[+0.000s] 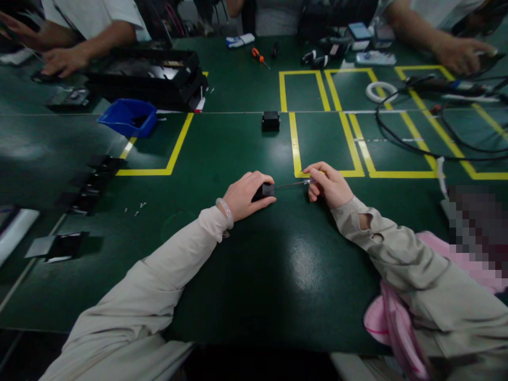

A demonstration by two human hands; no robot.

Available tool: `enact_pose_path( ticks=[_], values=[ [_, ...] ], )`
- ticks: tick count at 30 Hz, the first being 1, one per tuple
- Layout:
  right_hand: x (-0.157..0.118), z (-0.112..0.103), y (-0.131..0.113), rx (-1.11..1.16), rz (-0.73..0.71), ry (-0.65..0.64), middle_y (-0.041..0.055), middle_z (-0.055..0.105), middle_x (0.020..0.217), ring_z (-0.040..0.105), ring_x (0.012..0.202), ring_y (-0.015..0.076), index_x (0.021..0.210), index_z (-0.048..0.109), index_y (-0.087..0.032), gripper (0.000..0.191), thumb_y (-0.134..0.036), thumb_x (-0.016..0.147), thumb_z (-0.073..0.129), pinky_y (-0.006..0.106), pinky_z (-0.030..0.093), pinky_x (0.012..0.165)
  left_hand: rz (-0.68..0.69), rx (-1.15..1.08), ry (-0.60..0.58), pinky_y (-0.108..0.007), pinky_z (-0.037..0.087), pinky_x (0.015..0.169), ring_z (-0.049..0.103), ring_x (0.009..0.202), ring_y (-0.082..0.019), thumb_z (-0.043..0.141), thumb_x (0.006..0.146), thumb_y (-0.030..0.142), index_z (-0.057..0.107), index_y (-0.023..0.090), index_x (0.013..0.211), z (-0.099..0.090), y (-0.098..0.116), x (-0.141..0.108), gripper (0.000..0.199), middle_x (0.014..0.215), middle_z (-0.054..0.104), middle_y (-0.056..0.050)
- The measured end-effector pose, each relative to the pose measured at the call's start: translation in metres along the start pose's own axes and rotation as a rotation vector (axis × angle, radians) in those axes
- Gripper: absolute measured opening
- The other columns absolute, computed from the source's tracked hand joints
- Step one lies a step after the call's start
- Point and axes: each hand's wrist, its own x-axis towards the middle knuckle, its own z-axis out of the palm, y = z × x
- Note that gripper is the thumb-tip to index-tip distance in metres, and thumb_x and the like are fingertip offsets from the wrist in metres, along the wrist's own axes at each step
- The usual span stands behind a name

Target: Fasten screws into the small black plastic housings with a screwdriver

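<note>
On the green table, my left hand (246,196) is wrapped round a small black block (267,190), fingers behind it and thumb in front. My right hand (328,184) holds a screwdriver (308,181) by its clear handle, between thumb and fingers. The thin shaft lies nearly level and points left, its tip at the right side of the block. Whether the tip sits in a screw is too small to tell. Beyond my hands stands a second black block (270,121). Several small screws (137,213) are scattered left of my left hand.
A blue bin (130,117) and black trays (146,76) stand at the back left. Black parts (88,193) line the left side. An orange screwdriver (257,55) lies at the back. Cables (400,140) and a white ring (381,92) are at right. Other people's hands work across the table.
</note>
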Motion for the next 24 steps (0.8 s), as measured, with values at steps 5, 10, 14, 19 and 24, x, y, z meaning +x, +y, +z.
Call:
enact_pose_path(
  ticks=[5, 10, 14, 19, 24],
  values=[
    [0.0005, -0.0007, 0.0004, -0.018, -0.010, -0.010, -0.0137, 0.038, 0.040, 0.045, 0.034, 0.0082, 0.091, 0.054, -0.022, 0.033, -0.052, 0.086, 0.066, 0.024, 0.043, 0.040, -0.004, -0.005, -0.001, -0.036, 0.045, 0.087, 0.056, 0.099, -0.023, 0.055, 0.094, 0.047, 0.054, 0.019, 0.114, -0.0001, 0.0002, -0.0002, 0.035, 0.110, 0.063, -0.008],
    [0.0005, -0.0010, 0.0013, -0.018, -0.007, 0.000, -0.0132, 0.046, 0.045, 0.049, 0.036, 0.0088, 0.097, 0.051, -0.024, 0.031, -0.045, 0.084, 0.069, 0.024, 0.044, 0.040, -0.004, -0.007, 0.004, -0.036, 0.045, 0.087, 0.056, 0.099, -0.023, 0.055, 0.094, 0.048, 0.055, 0.019, 0.115, 0.0006, -0.0004, -0.0009, 0.035, 0.110, 0.063, -0.008],
    [-0.0001, 0.0001, -0.0002, -0.016, -0.007, 0.007, -0.0130, 0.043, 0.043, 0.048, 0.035, 0.0085, 0.093, 0.054, -0.022, 0.031, -0.047, 0.084, 0.069, 0.024, 0.042, 0.039, -0.002, -0.006, 0.006, -0.035, 0.046, 0.087, 0.056, 0.098, -0.023, 0.056, 0.094, 0.046, 0.054, 0.019, 0.114, 0.0004, -0.0002, -0.0006, 0.034, 0.110, 0.063, -0.007],
    [0.0002, -0.0003, -0.0002, -0.027, -0.009, -0.007, -0.0135, 0.037, 0.041, 0.045, 0.034, 0.0077, 0.090, 0.055, -0.022, 0.034, -0.055, 0.087, 0.064, 0.024, 0.043, 0.040, -0.005, -0.004, -0.004, -0.036, 0.046, 0.088, 0.056, 0.099, -0.023, 0.056, 0.094, 0.047, 0.054, 0.019, 0.114, 0.0003, -0.0003, -0.0002, 0.034, 0.111, 0.063, -0.007],
    [0.0016, -0.0012, 0.0016, -0.017, -0.002, -0.004, -0.0132, 0.045, 0.045, 0.049, 0.037, 0.0088, 0.097, 0.051, -0.024, 0.034, -0.048, 0.083, 0.071, 0.024, 0.045, 0.040, -0.015, -0.012, -0.003, -0.037, 0.046, 0.089, 0.057, 0.100, -0.024, 0.055, 0.094, 0.047, 0.055, 0.020, 0.115, 0.0005, -0.0003, -0.0006, 0.035, 0.111, 0.063, -0.008]
  ],
)
